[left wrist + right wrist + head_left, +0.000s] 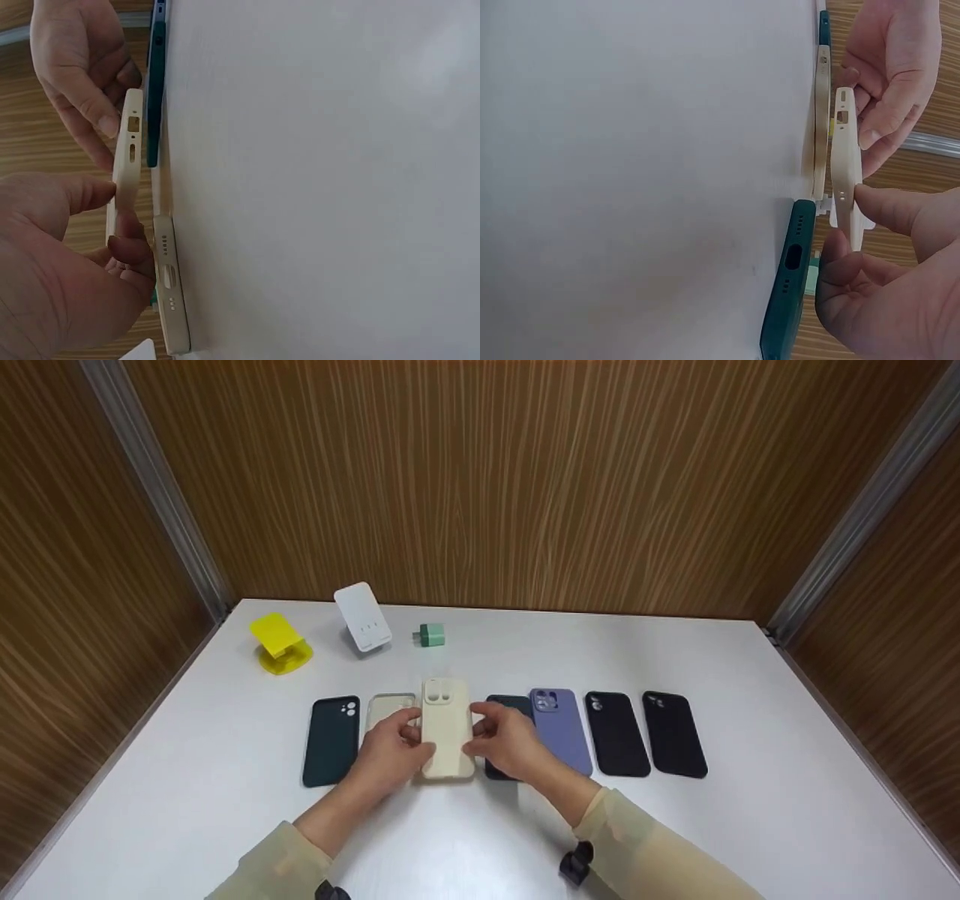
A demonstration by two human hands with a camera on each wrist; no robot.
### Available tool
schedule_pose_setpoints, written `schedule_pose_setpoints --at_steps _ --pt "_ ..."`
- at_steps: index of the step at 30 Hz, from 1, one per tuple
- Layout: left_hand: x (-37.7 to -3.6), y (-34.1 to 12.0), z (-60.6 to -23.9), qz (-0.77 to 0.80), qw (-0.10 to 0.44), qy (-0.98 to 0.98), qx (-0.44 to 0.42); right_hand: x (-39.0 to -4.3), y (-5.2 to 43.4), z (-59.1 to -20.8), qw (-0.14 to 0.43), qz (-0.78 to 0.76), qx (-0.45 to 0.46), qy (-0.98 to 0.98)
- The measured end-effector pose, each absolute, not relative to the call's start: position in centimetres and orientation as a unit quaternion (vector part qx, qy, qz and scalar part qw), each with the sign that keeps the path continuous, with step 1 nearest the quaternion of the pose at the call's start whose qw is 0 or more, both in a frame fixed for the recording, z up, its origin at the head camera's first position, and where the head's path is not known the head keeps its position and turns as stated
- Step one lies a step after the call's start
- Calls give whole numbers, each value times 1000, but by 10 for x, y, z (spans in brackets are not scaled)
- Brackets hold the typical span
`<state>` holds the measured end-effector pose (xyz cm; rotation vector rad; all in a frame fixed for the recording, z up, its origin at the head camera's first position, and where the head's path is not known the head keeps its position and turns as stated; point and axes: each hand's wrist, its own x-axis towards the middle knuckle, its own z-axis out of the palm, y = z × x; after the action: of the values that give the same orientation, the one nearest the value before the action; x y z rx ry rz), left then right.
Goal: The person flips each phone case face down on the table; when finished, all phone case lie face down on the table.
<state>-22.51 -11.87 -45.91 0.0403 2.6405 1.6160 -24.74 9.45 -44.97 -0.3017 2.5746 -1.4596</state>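
A cream phone case (448,735), its camera cutouts at the top, is held off the white table by both hands. Along its left edge the left hand (394,746) pinches it between thumb and fingers. The right hand (510,739) grips the opposite edge the same way. Its bottom end with the port openings shows in the left wrist view, where the cream case (129,157) is seen edge-on. Partly hidden behind the left hand lies a pale beige case (386,705). A dark teal case (501,771) lies partly under the right hand.
Left of the hands lies a dark green case (331,742). To the right are a purple case (564,731) and two black cases, one nearer (617,735) and one farther (676,735). Behind stand a yellow phone stand (279,641), a white stand (363,615) and a green charger plug (432,635).
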Motion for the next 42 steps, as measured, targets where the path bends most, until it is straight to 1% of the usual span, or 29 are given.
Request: schedule_pose_setpoints --at_steps 12,18,31,42 --pt "-227 -118 -461 480 27 877 23 -248 95 -452 88 -468 -104 873" --pt "-226 -117 -464 479 40 877 13 -247 94 -456 89 -465 -107 874" --pt "-225 -115 -462 461 29 886 37 -246 96 -454 90 -460 -108 877" --pt "-225 -116 -460 462 40 886 29 -245 96 -453 90 -466 -106 874"
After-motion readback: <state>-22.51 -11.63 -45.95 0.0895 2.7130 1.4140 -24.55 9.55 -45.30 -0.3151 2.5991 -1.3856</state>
